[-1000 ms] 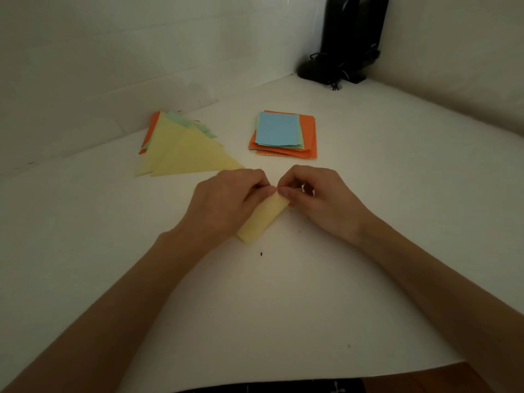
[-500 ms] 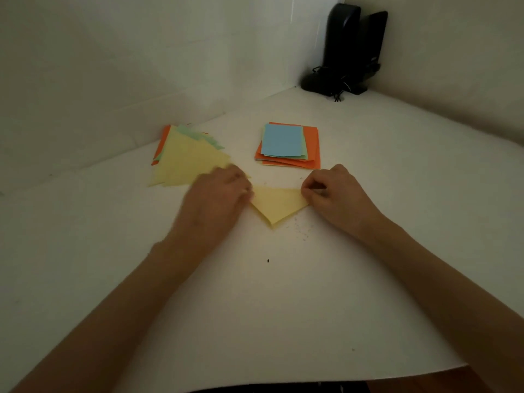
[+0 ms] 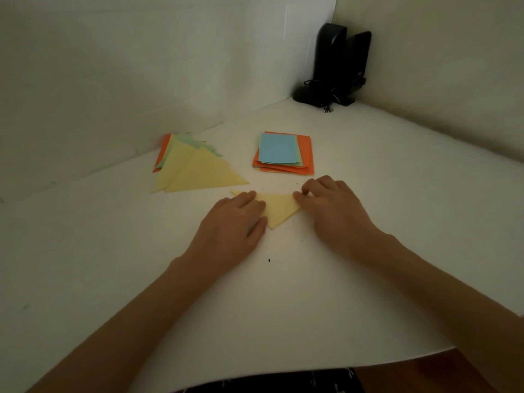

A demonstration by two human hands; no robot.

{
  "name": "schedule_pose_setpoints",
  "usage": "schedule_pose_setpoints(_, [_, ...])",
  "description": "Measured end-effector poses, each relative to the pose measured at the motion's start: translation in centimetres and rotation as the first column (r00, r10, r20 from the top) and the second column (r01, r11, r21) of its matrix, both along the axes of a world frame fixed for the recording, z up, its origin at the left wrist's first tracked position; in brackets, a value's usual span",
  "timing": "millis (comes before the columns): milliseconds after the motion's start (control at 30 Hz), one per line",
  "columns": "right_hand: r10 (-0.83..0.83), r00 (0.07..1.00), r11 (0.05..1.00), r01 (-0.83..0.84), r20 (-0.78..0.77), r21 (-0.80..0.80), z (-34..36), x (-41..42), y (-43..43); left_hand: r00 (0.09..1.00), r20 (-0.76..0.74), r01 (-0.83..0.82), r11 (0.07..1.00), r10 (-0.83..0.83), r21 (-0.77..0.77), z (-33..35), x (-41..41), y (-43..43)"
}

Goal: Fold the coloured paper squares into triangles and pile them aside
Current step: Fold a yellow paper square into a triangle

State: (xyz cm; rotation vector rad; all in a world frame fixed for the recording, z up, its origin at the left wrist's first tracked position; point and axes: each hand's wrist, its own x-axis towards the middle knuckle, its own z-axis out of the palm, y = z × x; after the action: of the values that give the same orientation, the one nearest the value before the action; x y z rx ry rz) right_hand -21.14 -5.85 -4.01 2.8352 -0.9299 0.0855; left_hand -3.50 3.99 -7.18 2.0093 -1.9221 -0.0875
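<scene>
A yellow triangle (image 3: pixel 279 209) is lying flat on the white worktop (image 3: pixel 283 293) between the two hands, its point facing the person. The left hand (image 3: pixel 232 222) is pressing down on its left part with fingers straight and flat. The right hand (image 3: pixel 331 208) is curling its fingers and pinching the right corner. Behind to the left, a pile of folded triangles (image 3: pixel 198 171) is sitting near the wall; a stack of unfolded squares (image 3: pixel 283 154), blue on top, is lying just beyond the hands.
</scene>
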Motion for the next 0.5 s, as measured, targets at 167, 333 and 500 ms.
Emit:
schedule_pose_setpoints(167, [-0.125, 0.989, 0.989, 0.13, 0.075, -0.068, -0.4, -1.9, 0.3, 0.999, -0.05, -0.018, 1.0, 0.017, -0.019, -0.1, -0.2, 0.0])
schedule_pose_setpoints(333, [0.228, 0.968, 0.974, -0.226, 0.105, -0.029, -1.9, -1.1, 1.1, 0.994, -0.088, -0.073, 0.997, 0.071, -0.024, 0.3, -0.5, 0.0])
schedule_pose_setpoints(500, [0.065, 0.99, 0.995, -0.055, 0.128, -0.082, -1.9, -3.2, -1.5, 0.995, -0.082, -0.062, 0.997, 0.059, -0.037, 0.2, -0.3, -0.2])
